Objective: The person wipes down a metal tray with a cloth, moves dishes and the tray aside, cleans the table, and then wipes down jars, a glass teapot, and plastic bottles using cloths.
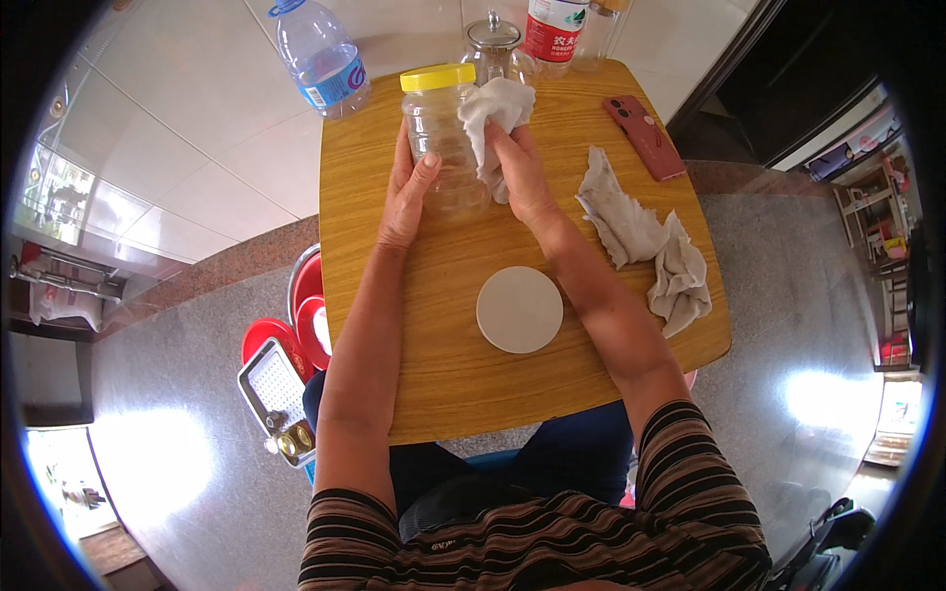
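A clear plastic jar [437, 129] with a yellow screw lid [437, 77] stands towards the back of the wooden table, its lid on. My left hand [411, 181] grips the jar's left side, thumb across the front. Bunched in my right hand [521, 166] is a white cloth [499, 107], held against the jar's right side. The cloth hides part of the jar there. Between my forearms lies a round white disc [519, 309], flat on the tabletop.
Two crumpled cloths [624, 218] [678, 277] and a red phone [644, 138] lie at the right. Behind stand a large water bottle [321, 63], a lidded glass pot [493, 44] and a red-labelled bottle [554, 37]. Red basins [275, 343] and a white tray [270, 384] sit left below the table [443, 369].
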{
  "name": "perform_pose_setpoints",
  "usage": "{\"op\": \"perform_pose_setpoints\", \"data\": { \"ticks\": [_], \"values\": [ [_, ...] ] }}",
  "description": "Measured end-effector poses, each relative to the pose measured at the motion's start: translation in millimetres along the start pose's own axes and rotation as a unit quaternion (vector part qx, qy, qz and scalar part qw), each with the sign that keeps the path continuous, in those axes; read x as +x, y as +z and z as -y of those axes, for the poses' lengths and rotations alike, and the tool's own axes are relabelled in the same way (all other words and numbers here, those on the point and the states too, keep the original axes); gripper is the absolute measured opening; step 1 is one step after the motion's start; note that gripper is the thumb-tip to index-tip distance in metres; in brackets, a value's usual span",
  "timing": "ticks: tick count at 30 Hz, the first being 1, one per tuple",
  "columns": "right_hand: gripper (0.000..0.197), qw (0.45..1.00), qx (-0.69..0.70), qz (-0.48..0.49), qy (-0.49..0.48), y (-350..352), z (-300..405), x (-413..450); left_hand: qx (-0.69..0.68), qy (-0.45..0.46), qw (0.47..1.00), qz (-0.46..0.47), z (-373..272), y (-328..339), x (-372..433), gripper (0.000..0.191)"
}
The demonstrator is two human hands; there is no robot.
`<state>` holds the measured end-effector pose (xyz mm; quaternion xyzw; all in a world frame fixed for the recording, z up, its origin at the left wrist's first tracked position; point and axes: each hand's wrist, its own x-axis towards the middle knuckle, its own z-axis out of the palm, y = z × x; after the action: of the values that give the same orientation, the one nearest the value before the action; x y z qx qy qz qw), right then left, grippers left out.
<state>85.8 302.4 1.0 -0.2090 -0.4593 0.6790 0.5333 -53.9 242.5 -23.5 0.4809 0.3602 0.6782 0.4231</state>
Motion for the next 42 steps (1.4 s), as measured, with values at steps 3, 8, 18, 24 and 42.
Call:
{"op": "perform_pose_setpoints", "data": {
  "ticks": [3, 8, 18, 24, 42],
  "values": [
    [0.033, 0.998, 0.015, -0.045, 0.030, -3.3, -2.2, 2.1, -0.004, -0.009, 1.000, 0.006, -0.3, 0.2, -0.5, 0.088],
    [0.042, 0.997, -0.072, 0.005, -0.021, -11.6, -6.8, 0.9, 0.008, -0.003, 1.000, 0.007, -9.5, 11.4, -0.3, 0.089],
    [0.044, 0.997, -0.018, 0.020, 0.068, -15.8, -6.7, 6.2, 0.047, -0.010, 0.998, -0.032, -3.4, 9.1, -3.5, 0.085],
    [0.041, 0.994, -0.010, -0.061, 0.095, -18.8, -9.5, 10.1, 0.053, -0.014, 0.998, 0.004, -5.4, 7.8, -0.4, 0.086],
    [0.030, 0.997, 0.001, -0.036, -0.061, -1.3, 23.2, 9.1, 0.036, -0.029, 0.997, 0.068, -0.4, 19.4, -7.3, 0.094]
  ]
}}
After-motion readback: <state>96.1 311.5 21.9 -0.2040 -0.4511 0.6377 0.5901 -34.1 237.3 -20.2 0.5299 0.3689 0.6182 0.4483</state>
